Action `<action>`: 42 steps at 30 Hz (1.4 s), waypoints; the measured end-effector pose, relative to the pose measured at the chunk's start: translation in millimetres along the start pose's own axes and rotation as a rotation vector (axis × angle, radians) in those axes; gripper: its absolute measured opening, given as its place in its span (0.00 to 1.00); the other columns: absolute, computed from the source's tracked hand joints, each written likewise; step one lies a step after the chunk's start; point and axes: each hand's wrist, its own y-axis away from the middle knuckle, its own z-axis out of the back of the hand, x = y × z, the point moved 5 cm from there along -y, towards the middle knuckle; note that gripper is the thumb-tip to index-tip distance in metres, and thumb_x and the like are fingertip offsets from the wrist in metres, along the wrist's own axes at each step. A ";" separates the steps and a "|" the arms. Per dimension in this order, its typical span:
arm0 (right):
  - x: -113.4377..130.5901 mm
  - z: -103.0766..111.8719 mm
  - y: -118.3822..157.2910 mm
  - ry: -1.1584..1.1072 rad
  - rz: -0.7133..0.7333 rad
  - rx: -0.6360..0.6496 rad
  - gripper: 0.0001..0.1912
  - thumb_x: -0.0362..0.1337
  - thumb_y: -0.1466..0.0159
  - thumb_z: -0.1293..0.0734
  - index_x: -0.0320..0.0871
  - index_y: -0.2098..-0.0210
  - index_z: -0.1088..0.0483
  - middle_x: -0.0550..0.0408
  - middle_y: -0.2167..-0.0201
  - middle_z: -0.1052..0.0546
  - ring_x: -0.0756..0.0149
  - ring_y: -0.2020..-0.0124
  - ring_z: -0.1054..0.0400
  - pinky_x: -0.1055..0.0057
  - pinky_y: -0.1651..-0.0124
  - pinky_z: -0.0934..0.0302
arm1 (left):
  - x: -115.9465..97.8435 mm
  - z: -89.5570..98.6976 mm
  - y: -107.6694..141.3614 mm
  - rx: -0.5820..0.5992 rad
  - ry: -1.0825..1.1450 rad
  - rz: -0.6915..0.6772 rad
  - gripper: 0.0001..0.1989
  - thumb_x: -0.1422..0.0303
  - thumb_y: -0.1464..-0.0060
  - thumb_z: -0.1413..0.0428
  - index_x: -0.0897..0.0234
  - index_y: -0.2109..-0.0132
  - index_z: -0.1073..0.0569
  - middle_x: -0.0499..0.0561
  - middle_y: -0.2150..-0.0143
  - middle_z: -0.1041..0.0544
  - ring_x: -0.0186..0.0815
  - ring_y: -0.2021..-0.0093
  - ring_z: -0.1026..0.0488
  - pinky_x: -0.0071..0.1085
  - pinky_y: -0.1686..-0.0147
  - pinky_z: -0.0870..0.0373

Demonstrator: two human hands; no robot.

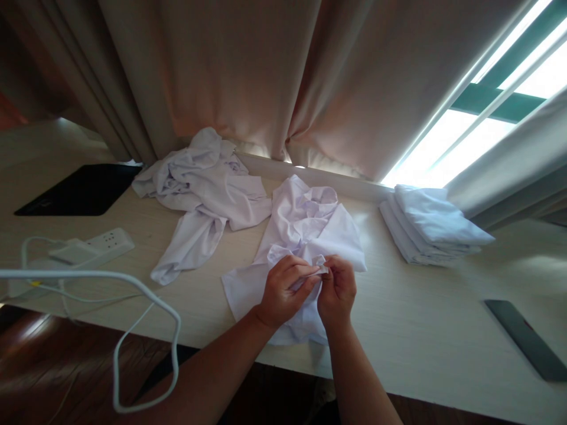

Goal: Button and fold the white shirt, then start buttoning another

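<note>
A white shirt (305,221) lies on the light wooden table, its collar toward the curtain and its lower part near the front edge. Over its middle, my left hand (287,289) pinches a bit of the shirt's edge between thumb and fingers. My right hand (337,289) is closed on the same small part from the other side, the fingertips of both hands almost touching. Whether a button is between them is too small to tell. Left of this shirt is a crumpled heap of white cloth (199,183), one sleeve stretching toward the front.
A folded stack of white cloth (436,224) sits at the right by the window. Further right lies a dark flat object (525,339). At left are a black mat (82,190), a power strip (108,242) and a white cable (155,298) looping in the foreground. Curtains (239,71) hang behind.
</note>
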 end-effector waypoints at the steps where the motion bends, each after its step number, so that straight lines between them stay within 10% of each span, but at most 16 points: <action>1: -0.1 0.5 -1.0 -0.017 -0.012 0.006 0.02 0.35 0.34 0.39 0.47 0.63 0.35 0.55 0.65 0.31 0.64 0.63 0.35 0.64 0.59 0.40 | 0.4 0.4 -0.5 0.008 0.027 0.021 0.09 0.72 0.43 0.43 0.62 0.55 0.23 0.53 0.62 0.24 0.36 0.60 0.28 0.34 0.57 0.30; 7: -3.1 -1.7 -4.2 -0.099 -0.090 0.103 0.03 0.38 0.35 0.37 0.46 0.64 0.35 0.55 0.66 0.31 0.64 0.64 0.35 0.65 0.59 0.40 | 9.1 2.7 -0.4 -0.017 0.172 0.185 0.09 0.64 0.45 0.41 0.65 0.60 0.25 0.52 0.64 0.26 0.36 0.61 0.29 0.32 0.58 0.32; 12: -8.8 -3.1 -5.4 -0.201 -0.195 0.087 0.08 0.40 0.36 0.36 0.48 0.60 0.39 0.55 0.65 0.30 0.65 0.65 0.34 0.66 0.60 0.39 | 38.8 -4.5 1.7 -0.055 0.531 0.586 0.14 0.61 0.39 0.50 0.66 0.63 0.24 0.53 0.64 0.24 0.35 0.63 0.28 0.31 0.60 0.33; 20: -15.6 -7.9 -5.5 -0.370 -0.382 0.140 0.10 0.40 0.38 0.35 0.48 0.60 0.42 0.55 0.64 0.31 0.67 0.68 0.34 0.69 0.66 0.38 | 41.6 -22.0 3.5 0.306 1.024 0.875 0.27 0.67 0.53 0.41 0.60 0.44 0.29 0.51 0.63 0.25 0.33 0.68 0.28 0.27 0.69 0.35; 28: -34.7 -7.5 -4.6 -0.396 -0.519 0.140 0.12 0.41 0.39 0.33 0.47 0.58 0.37 0.59 0.69 0.30 0.71 0.74 0.37 0.72 0.70 0.41 | 65.6 -17.2 7.6 0.116 0.627 0.789 0.16 0.58 0.49 0.38 0.65 0.68 0.32 0.44 0.76 0.30 0.27 0.78 0.35 0.24 0.76 0.39; 42: -46.2 -2.7 0.1 -0.251 -0.846 0.411 0.21 0.54 0.42 0.32 0.41 0.72 0.27 0.58 0.78 0.27 0.70 0.77 0.38 0.73 0.74 0.46 | 53.4 -19.5 5.3 0.308 0.505 0.722 0.17 0.56 0.44 0.44 0.64 0.71 0.38 0.41 0.78 0.41 0.25 0.78 0.44 0.24 0.77 0.48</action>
